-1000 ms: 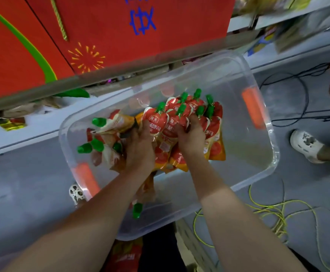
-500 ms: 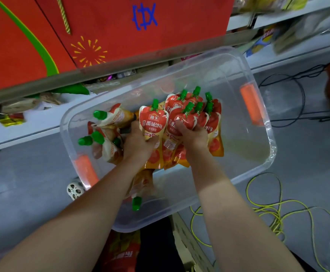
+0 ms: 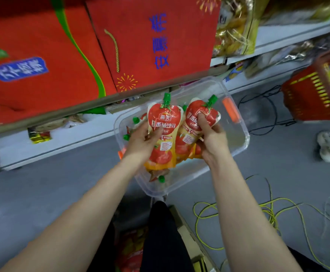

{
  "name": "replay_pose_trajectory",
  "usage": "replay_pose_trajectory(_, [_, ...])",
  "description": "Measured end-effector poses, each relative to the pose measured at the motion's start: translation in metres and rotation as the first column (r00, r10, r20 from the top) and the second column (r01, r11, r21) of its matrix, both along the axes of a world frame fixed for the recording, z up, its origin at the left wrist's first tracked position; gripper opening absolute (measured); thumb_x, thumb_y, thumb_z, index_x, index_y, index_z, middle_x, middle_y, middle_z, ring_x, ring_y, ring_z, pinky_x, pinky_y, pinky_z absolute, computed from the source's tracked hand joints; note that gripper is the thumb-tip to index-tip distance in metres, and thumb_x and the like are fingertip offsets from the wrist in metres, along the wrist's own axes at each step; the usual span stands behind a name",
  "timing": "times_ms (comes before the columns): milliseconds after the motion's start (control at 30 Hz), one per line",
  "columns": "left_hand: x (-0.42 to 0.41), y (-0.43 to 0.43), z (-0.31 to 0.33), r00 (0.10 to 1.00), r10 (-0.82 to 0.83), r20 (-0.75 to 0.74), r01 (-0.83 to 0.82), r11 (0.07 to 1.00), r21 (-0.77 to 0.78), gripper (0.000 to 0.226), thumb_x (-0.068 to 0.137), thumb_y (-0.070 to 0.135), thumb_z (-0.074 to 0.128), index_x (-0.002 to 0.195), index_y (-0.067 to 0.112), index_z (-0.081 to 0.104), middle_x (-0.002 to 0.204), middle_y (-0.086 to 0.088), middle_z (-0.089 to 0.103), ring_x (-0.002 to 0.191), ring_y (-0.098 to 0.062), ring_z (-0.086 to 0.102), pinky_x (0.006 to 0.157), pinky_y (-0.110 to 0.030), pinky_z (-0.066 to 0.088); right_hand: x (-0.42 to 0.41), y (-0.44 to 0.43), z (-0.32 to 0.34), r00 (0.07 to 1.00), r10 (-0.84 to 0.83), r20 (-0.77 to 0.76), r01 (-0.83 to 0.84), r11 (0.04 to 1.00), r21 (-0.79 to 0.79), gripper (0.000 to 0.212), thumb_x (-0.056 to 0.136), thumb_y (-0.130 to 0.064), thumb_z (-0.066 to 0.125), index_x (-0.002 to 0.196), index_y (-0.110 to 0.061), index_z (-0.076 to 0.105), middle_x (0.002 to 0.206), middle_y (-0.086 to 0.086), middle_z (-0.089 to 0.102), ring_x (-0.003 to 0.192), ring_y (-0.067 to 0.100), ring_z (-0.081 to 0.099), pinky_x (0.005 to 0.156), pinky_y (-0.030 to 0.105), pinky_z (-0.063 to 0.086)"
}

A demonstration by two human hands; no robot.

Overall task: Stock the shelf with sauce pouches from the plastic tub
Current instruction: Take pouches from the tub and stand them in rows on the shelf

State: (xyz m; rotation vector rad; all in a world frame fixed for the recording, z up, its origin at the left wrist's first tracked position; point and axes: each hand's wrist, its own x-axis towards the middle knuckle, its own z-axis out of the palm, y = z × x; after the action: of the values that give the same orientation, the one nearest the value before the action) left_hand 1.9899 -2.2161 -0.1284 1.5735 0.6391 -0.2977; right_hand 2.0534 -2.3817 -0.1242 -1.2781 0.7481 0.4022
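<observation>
Our left hand [image 3: 140, 143] clamps glossy, spouted sauce pouches [image 3: 164, 119]; our right hand [image 3: 211, 139] likewise. Plastic tub [image 3: 236, 143]: transparent, round-cornered.

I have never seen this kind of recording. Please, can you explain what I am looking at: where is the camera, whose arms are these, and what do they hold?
There is no machine here: these are a person's two bare arms. The camera sits on the person's head and looks down. The left hand and the right hand each grip a bunch of red sauce pouches with green caps, above a clear plastic tub on the grey floor. A few loose pouches lie in the tub. Beyond it is a shelf with red boxes.
</observation>
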Motion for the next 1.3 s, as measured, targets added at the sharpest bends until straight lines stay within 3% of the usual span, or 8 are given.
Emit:
replay_pose_trajectory(133, [-0.026,0.051,0.063,0.989,0.063,0.131,-0.061,0.998,-0.019,0.012,0.093,0.021,0.061,0.103,0.027,0.061,0.098,0.009,0.069,0.089,-0.007,0.065,0.075,-0.02,0.051,-0.026,0.034,0.066,0.986,0.057,0.159,-0.05,0.998,-0.045,0.005,0.087,-0.015,0.073,0.092,-0.017,0.071,0.102,0.012,0.076,0.099,0.03,0.072,0.09,0.048,0.057])
replay_pose_trajectory(267, [-0.058,0.113,0.115,0.971,0.088,0.224,-0.088,0.996,-0.011,0.009,0.093,0.014,0.061,0.097,0.023,0.062,0.09,0.006,0.07,0.073,0.002,0.067,0.068,-0.015,0.052,-0.051,0.079,0.124,0.946,0.119,0.303,-0.105,0.992,-0.063,0.006,0.086,-0.01,0.074,0.088,-0.015,0.071,0.085,-0.001,0.077,0.08,0.014,0.072,0.078,0.035,0.058])
replay_pose_trajectory(500, [-0.104,0.219,0.193,0.907,0.113,0.406,-0.129,0.992,0.011,0.017,0.092,0.011,0.061,0.098,0.027,0.064,0.083,0.013,0.075,0.078,-0.003,0.069,0.069,-0.018,0.052,-0.085,0.178,0.206,0.832,0.242,0.499,-0.225,0.97,-0.096,0.008,0.083,-0.011,0.075,0.087,-0.019,0.074,0.095,0.005,0.076,0.093,0.021,0.069,0.092,0.045,0.056])
replay_pose_trajectory(700, [-0.132,0.293,0.261,0.824,0.156,0.544,-0.202,0.979,0.026,0.019,0.091,0.016,0.064,0.108,0.025,0.064,0.096,0.003,0.076,0.089,-0.013,0.072,0.08,-0.031,0.057,-0.099,0.262,0.281,0.676,0.313,0.667,-0.289,0.945,-0.15,0.01,0.085,-0.005,0.072,0.087,-0.014,0.073,0.078,-0.006,0.076,0.075,0.008,0.069,0.07,0.024,0.056])
replay_pose_trajectory(800, [-0.14,0.32,0.297,0.765,0.157,0.624,-0.248,0.967,0.061,0.018,0.091,0.016,0.064,0.105,0.026,0.064,0.093,0.008,0.075,0.086,-0.008,0.072,0.077,-0.024,0.057,-0.095,0.297,0.318,0.581,0.371,0.724,-0.341,0.919,-0.197,0.009,0.086,-0.006,0.072,0.085,-0.015,0.074,0.077,-0.008,0.076,0.074,0.007,0.069,0.068,0.023,0.055])
replay_pose_trajectory(933, [-0.138,0.359,0.337,0.685,0.215,0.696,-0.344,0.938,0.048,0.016,0.088,0.023,0.069,0.103,0.03,0.067,0.095,0.001,0.076,0.089,-0.015,0.072,0.082,-0.036,0.057,-0.075,0.341,0.36,0.448,0.464,0.764,-0.388,0.871,-0.301,0.018,0.088,-0.016,0.071,0.073,-0.023,0.076,0.077,-0.006,0.076,0.076,0.012,0.068,0.077,0.036,0.055])
replay_pose_trajectory(1067, [-0.125,0.394,0.369,0.58,0.268,0.769,-0.422,0.907,0.003,0.014,0.09,0.021,0.066,0.102,0.027,0.067,0.093,0.001,0.076,0.089,-0.016,0.071,0.08,-0.036,0.056,-0.05,0.38,0.398,0.403,0.489,0.773,-0.457,0.84,-0.293,0.012,0.092,-0.019,0.067,0.081,-0.018,0.072,0.08,-0.005,0.075,0.079,0.014,0.07,0.079,0.039,0.057])
replay_pose_trajectory(1300, [-0.095,0.446,0.405,0.467,0.384,0.797,-0.585,0.81,-0.048,0.02,0.092,0.017,0.063,0.112,0.018,0.062,0.096,0.005,0.075,0.092,-0.012,0.071,0.077,-0.027,0.056,0.013,0.437,0.441,0.311,0.487,0.816,-0.53,0.801,-0.277,0.007,0.089,-0.015,0.07,0.093,-0.01,0.072,0.083,0.0,0.073,0.073,0.006,0.066,0.067,0.022,0.051])
